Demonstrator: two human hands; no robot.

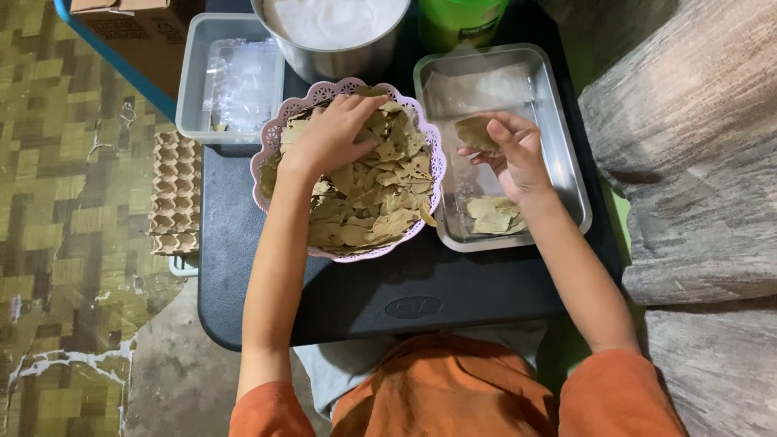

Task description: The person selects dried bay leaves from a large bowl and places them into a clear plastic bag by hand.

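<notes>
A brown cardboard box (121, 24) with dark print on its side stands at eleven o'clock. A green container (460, 20) with a small dark label sits at twelve. Clear plastic packets (243, 77) lie in a grey tub (188, 89), upper left.

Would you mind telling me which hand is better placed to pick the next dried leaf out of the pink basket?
Left. The left hand already rests on the dried leaves in the pink basket, while the right hand is over the metal tray, holding a leaf.
</notes>
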